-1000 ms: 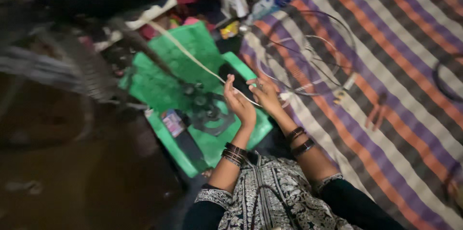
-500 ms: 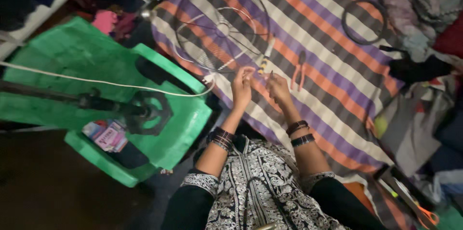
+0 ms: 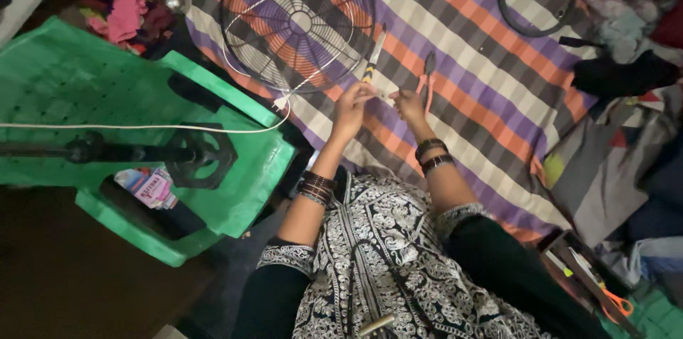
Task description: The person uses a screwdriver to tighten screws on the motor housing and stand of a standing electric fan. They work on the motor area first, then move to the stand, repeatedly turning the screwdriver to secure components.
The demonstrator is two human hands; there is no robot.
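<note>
Two hands were held close together above the striped mat [image 3: 498,47], just below the round wire fan guard [image 3: 297,22]. A thin white cord [image 3: 142,128] with a small plug [image 3: 280,103] was draped across the green plastic chair [image 3: 235,161] toward the left hand [image 3: 353,101], whose fingers were closed on it. The right hand [image 3: 408,104] was curled beside red-handled pliers [image 3: 427,76]; whether anything was pinched could not be told.

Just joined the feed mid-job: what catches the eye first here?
The round wire fan guard lying on the striped mat, top centre. Just below it, the left hand and right hand meet near red-handled pliers. Left, a green plastic chair lies tipped over.
</note>
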